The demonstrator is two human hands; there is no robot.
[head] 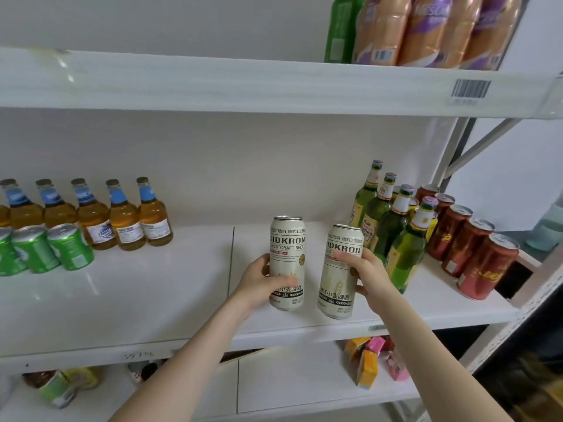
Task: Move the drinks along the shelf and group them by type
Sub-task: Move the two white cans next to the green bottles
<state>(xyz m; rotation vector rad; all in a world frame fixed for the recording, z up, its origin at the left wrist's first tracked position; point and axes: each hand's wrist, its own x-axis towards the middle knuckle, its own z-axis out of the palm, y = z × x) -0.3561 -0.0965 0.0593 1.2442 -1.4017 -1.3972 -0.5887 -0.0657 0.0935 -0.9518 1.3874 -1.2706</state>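
The left grip (262, 284) is curled round a tall cream metal beer can (288, 239). The right grip (370, 275) is curled round a second cream beer can (335, 284), just beside the first. Both cans are at the middle of the white shelf (122, 300), between brown glass bottles (125, 217) and green glass bottles (393, 226).

The left can (287, 263), gripped by the left hand (262, 284), is showing "SIDKRON" in large black letters with "CRAFT BEER" beneath, and "小麦啤酒" lower down. The right can (339, 272), gripped by the right hand (370, 275), is showing "SIDKRON" and, near its base, "德式小麦啤酒". A barcode sticker (471, 89) is sitting on the upper shelf edge (274, 86), its digits too blurred to read. A faint handwritten scribble (137, 356) is marking the middle shelf edge (61, 360), unreadable.
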